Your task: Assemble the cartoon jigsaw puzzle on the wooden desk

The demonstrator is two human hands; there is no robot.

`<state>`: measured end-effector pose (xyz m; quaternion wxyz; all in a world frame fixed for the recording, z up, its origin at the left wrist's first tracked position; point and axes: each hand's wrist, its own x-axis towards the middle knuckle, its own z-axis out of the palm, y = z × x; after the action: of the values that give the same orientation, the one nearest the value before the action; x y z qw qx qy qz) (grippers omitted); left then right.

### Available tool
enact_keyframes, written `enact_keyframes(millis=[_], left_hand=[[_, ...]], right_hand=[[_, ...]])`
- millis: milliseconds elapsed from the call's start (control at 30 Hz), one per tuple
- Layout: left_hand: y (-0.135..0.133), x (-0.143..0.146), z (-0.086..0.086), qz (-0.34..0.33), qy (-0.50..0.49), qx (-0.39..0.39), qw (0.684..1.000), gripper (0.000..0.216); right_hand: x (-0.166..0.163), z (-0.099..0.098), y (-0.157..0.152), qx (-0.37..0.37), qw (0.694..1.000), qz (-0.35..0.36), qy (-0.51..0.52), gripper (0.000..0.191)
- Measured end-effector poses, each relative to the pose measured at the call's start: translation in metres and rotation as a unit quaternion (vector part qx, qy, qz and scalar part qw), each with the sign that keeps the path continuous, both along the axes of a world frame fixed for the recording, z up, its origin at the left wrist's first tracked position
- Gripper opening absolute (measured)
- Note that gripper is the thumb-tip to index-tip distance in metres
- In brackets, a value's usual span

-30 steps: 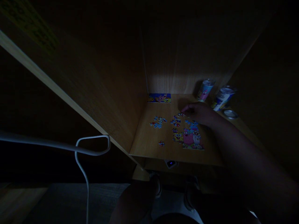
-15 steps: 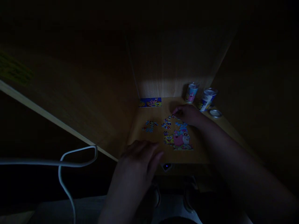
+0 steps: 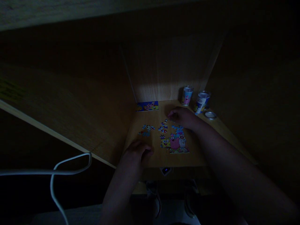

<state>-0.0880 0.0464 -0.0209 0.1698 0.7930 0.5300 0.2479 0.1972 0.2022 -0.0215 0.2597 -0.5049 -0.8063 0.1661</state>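
On the wooden surface lies a partly joined jigsaw puzzle (image 3: 174,143) with yellow, pink and white cartoon figures. Loose puzzle pieces (image 3: 163,127) are scattered just behind its left side, and another cluster of pieces (image 3: 147,129) lies farther left. My right hand (image 3: 181,116) is over the back of the pieces with its fingertips pinched together; whatever they hold is hidden in the dim light. At the front left, my left hand (image 3: 137,151) hovers near the left cluster, fingers loosely bent and thumb apart, with nothing visible in it.
A cartoon picture strip (image 3: 147,106) lies by the back panel. At the back right stand two printed cans (image 3: 187,96) (image 3: 202,101), with a round lid (image 3: 210,115) beside them. Wooden side panels enclose the surface. A white cable (image 3: 70,171) loops at the left.
My left hand has drawn its fingers in and sits lower and farther left in view. My right hand stays pinched over the back pieces. The whole view has shifted slightly.
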Motion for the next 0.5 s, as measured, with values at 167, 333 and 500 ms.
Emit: enact_keyframes(millis=[167,333,500], left_hand=[[0.006,0.0,-0.004,0.005,-0.007,0.012,1.0,0.009],[0.011,0.002,-0.009,0.009,-0.015,0.033,0.999,0.009],[0.012,0.004,-0.016,0.015,0.006,0.097,0.995,0.008]], right_hand=[[-0.007,-0.005,-0.002,-0.023,0.989,0.14,0.045,0.01],[-0.012,-0.015,-0.001,0.002,0.991,0.132,0.036,0.017],[-0.018,-0.019,0.001,0.002,0.99,0.137,0.014,0.018]])
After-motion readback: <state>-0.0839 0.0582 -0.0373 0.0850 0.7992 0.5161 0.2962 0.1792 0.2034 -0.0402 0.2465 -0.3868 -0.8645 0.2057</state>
